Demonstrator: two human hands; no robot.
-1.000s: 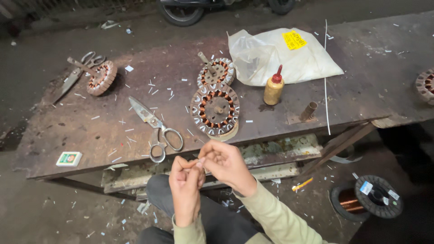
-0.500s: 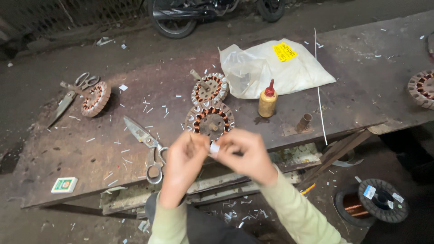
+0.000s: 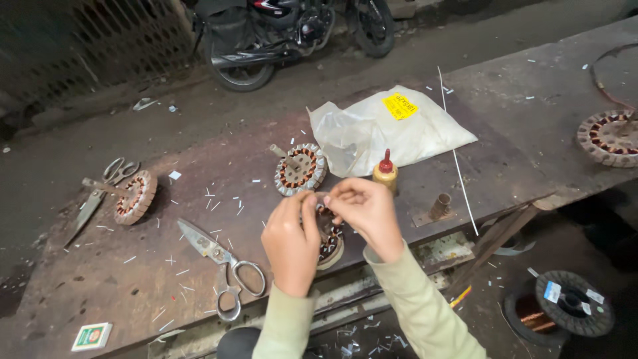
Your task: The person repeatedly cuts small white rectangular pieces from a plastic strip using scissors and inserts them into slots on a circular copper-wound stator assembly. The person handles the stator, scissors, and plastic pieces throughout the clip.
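My left hand (image 3: 292,240) and my right hand (image 3: 367,209) meet above a round stator with copper windings (image 3: 332,248) that lies near the front edge of the worn metal workbench (image 3: 100,279). The fingertips of both hands pinch a small pale piece between them; it is too small to make out. The hands hide most of the stator. A second stator (image 3: 300,169) lies just behind it, and a yellow glue bottle with a red cap (image 3: 385,173) stands to its right.
Large scissors (image 3: 222,262) lie left of my hands. Farther left are a third stator (image 3: 135,196) and small scissors (image 3: 100,193). A plastic bag (image 3: 385,129), a thin white rod (image 3: 458,159), a metal post (image 3: 438,206), a far-right stator (image 3: 608,136); a wire spool (image 3: 565,309) on the floor.
Both hands have risen from below the bench edge to over the front stator, still pinched together. The view has tilted down and moved closer.
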